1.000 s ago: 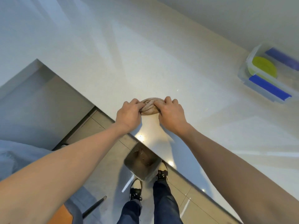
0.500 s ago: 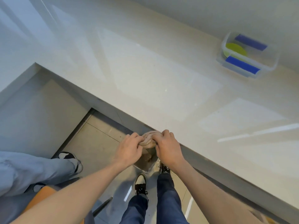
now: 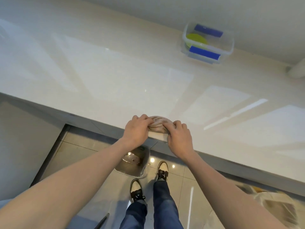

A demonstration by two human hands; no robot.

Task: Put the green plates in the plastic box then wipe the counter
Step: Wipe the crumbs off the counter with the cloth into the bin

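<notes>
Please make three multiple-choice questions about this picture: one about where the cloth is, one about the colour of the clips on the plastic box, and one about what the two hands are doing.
1. Where is the cloth?
A. inside the plastic box
B. at the near edge of the counter
C. on the floor

2. What colour are the clips on the plastic box?
A. red
B. white
C. blue

3. What are the hands doing?
A. both grip the cloth
B. only one touches the cloth
C. both hang free

Answers:
1 B, the bunched cloth lies on the counter edge, above the bin.
2 C, two blue clips flank the green plate.
3 A, the left hand and the right hand curl round the cloth from both sides.
</notes>
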